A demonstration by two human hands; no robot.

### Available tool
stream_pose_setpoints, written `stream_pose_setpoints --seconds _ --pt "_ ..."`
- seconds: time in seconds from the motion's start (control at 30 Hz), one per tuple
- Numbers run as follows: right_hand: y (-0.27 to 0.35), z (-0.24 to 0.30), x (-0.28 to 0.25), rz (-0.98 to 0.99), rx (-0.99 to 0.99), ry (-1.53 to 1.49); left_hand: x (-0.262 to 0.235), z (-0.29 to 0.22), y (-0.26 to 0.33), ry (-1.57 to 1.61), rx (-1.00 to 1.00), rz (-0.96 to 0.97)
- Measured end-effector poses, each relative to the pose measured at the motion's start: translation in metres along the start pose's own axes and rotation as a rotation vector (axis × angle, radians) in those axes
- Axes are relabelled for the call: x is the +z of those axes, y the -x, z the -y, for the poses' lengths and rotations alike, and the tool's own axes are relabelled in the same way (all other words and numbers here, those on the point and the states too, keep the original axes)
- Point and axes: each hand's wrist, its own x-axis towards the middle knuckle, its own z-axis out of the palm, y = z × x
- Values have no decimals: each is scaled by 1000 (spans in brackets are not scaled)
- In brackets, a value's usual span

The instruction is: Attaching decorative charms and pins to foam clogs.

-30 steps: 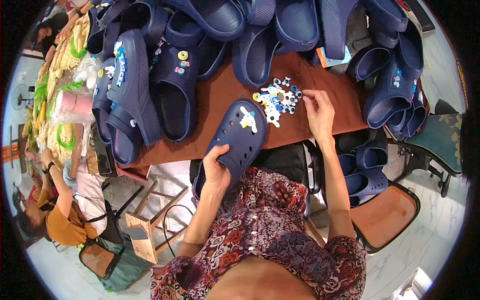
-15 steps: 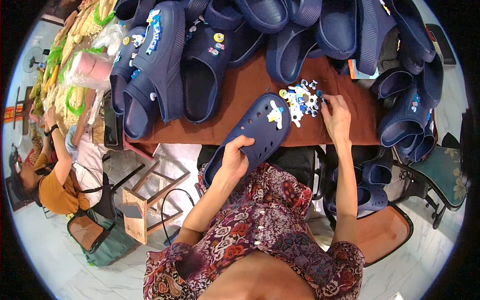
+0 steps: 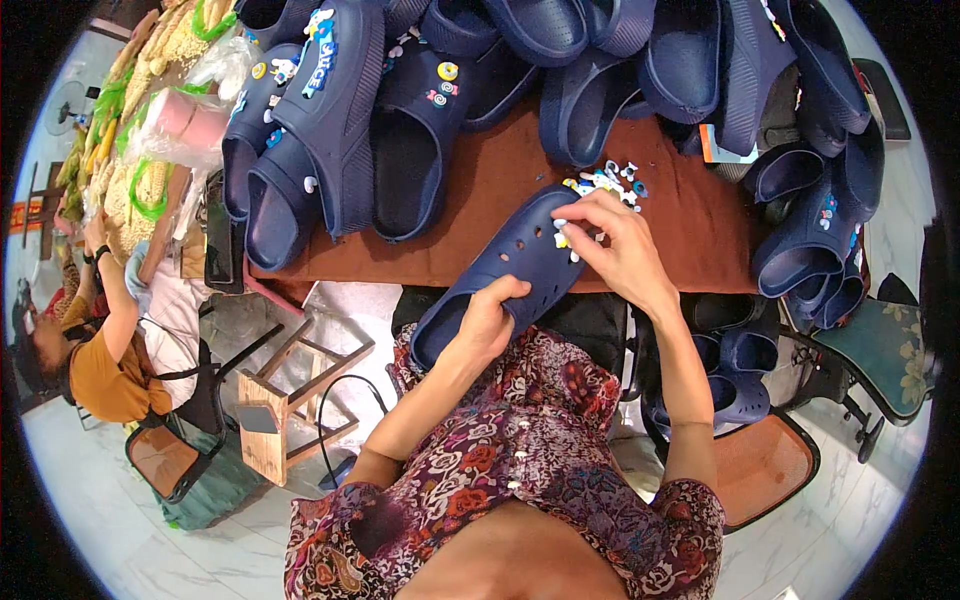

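Note:
My left hand [image 3: 488, 322] grips a dark blue clog [image 3: 478, 275] by its side, thumb over the holed upper, the toe pointing away to the right. Over the toe, my right hand [image 3: 622, 250] pinches a small whitish shoe charm [image 3: 559, 223], mostly hidden by the fingertips. A white and yellow charm on the clog's upper is largely covered by that hand. Just beyond the toe, a pile of small shoe charms [image 3: 627, 178] lies on the brown tablecloth [image 3: 480, 180].
Several dark blue clogs [image 3: 410, 165], some with charms, are heaped along the far side. More hang at the right [image 3: 805, 250]. At left, another person [image 3: 115, 360] sits beside corn cobs [image 3: 150, 190]. A wooden stool [image 3: 265, 440] and chairs stand on the floor.
My right hand has moved left from the charm pile to the clog's toe, with a small charm in its pinch. The left hand keeps hold of the clog.

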Motion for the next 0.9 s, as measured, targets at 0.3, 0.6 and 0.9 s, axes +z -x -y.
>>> stream_pose_setpoints --seconds 0.3,0.6,0.9 --pt "-5 -3 -5 31 29 -41 0 11 6 -85 47 -9" --pt "-6 -3 -10 52 91 -18 5 8 11 -115 65 -29" --pt "-9 -5 -26 130 132 -143 8 0 23 -340 59 22"
